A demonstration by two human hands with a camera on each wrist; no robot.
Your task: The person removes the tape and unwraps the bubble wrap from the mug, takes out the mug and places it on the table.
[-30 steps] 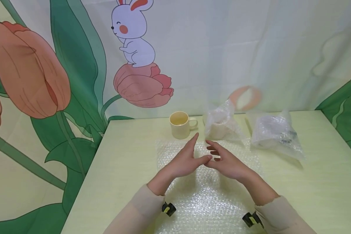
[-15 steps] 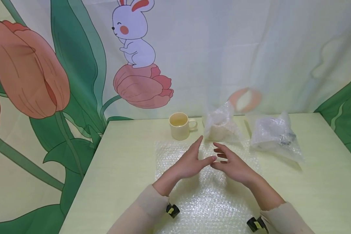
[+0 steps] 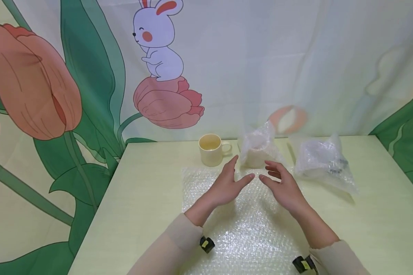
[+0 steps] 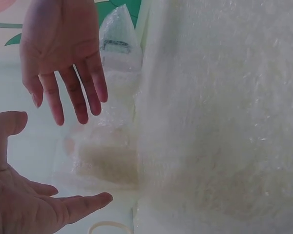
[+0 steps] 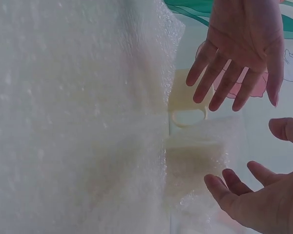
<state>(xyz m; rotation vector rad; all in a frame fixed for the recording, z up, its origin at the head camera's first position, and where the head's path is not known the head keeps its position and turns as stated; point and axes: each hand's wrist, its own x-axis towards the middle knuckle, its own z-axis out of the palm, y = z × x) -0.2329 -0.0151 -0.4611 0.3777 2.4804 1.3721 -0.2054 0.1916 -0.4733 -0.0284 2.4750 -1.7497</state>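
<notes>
My left hand (image 3: 226, 186) hovers over a flat sheet of bubble wrap (image 3: 247, 236), its thumb and fingers spread and holding nothing. Facing it, my right hand (image 3: 286, 190) hangs above the same sheet, fingers relaxed, also without anything in it. A small gap parts the two thumbs. Behind the left fingertips stands a yellow mug (image 3: 211, 152), upright, its handle to the right. Just beyond both hands sits a bubble-wrapped bundle (image 3: 258, 152) with something pale inside; in the left wrist view this bundle (image 4: 105, 161) shows past the fingers.
A second bubble-wrapped bundle (image 3: 321, 158) lies at the back right of the pale table (image 3: 141, 206). Behind the table's rear edge hangs a printed curtain (image 3: 234, 68) with tulips and a rabbit. Each sleeve carries a small black wrist camera (image 3: 207, 244).
My hands have drawn apart from nearly touching thumbs to a visible gap. Both have shifted to the right, the right hand further. The mug and bundles stay in place.
</notes>
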